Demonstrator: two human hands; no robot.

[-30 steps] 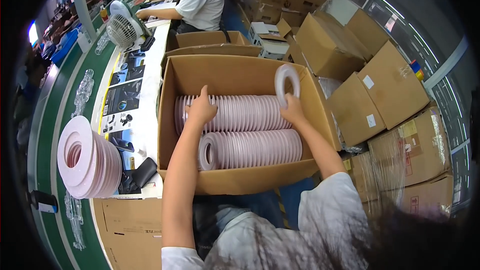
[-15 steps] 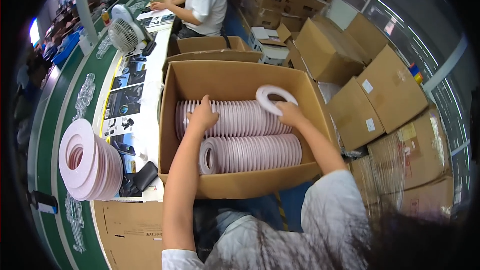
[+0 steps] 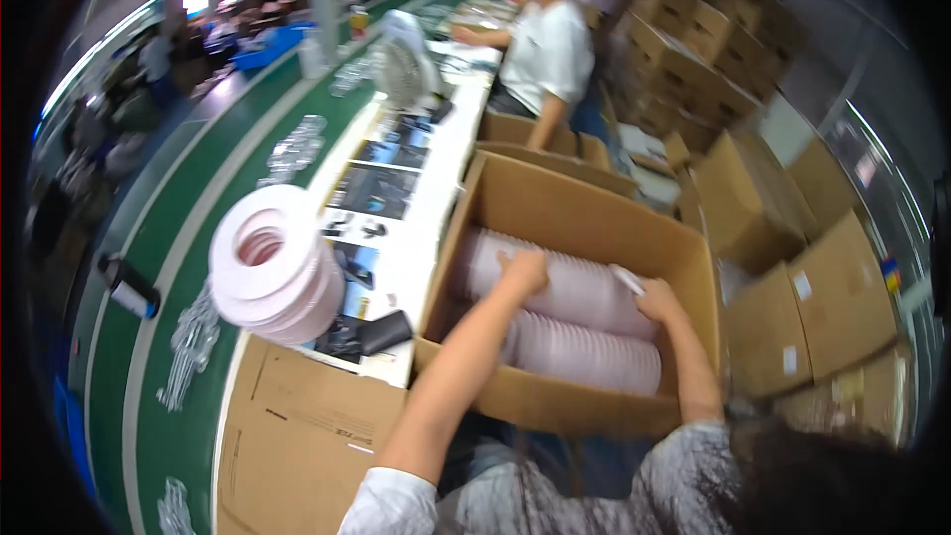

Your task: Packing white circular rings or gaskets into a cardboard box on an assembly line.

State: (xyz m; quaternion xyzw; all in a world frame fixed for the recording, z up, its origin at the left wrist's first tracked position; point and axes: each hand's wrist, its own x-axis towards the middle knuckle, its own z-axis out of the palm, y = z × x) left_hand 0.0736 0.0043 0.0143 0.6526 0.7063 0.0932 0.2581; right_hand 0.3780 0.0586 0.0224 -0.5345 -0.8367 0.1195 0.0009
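A deep cardboard box (image 3: 584,421) stands in front of me with two rows of pale pink rings lying in it. My left hand (image 3: 525,275) is on top of the far row (image 3: 570,287), its fingers curled against the rings; motion blurs them. At that row's right end, my right hand (image 3: 656,299) pinches a flat white ring (image 3: 627,279), seen nearly edge-on. The near row (image 3: 584,352) lies untouched below my hands. To the left, a stack of similar rings (image 3: 265,289) stands on the white worktop.
A green conveyor (image 3: 223,183) with clear plastic pieces (image 3: 294,151) runs along the left. A fan (image 3: 404,64) and a black pouch (image 3: 385,333) are on the worktop. Beyond my box a person (image 3: 550,50) sits. Cardboard boxes (image 3: 847,287) pile up at right.
My view has swung left, shifting the scene rightward and down. The ring in my right hand has tilted from facing me to edge-on, against the far row's end. My left hand stays on that row.
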